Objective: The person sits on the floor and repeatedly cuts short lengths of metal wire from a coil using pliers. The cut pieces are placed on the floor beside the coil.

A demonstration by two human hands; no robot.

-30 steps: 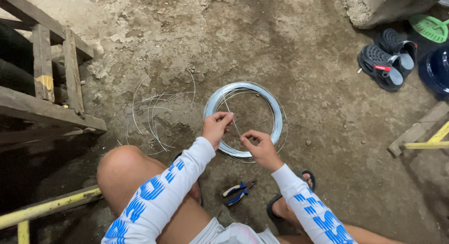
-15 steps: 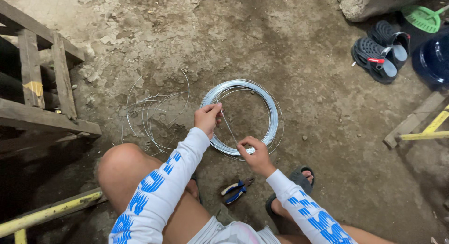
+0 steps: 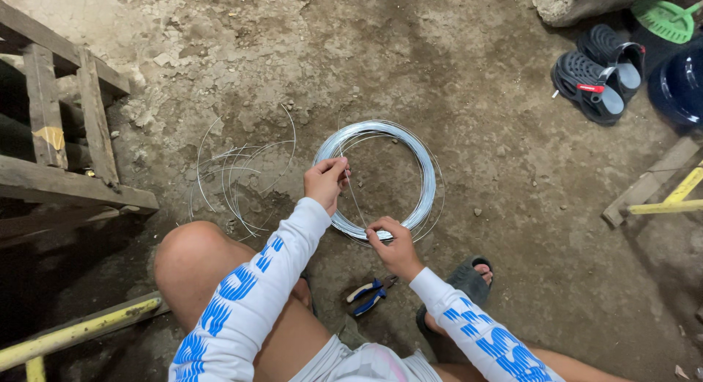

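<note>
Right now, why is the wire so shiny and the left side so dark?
Head view: light from above glints off the wire coil, so it gleams against the dull dirt floor; the wooden frame shades the left edge into near black; straight edges bow slightly near the corners from the wide lens.

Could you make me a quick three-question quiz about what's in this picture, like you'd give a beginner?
1. True or false: the pliers are in the right hand.
2. What do both hands pinch? A) a wire strand B) a sandal C) a wooden frame
3. The cut wire pieces lie on which side of the wire coil, left or right?

Key: 1 false, they lie on the ground. 2 A, the wire strand runs from the left hand to the right hand. 3 left.
</note>
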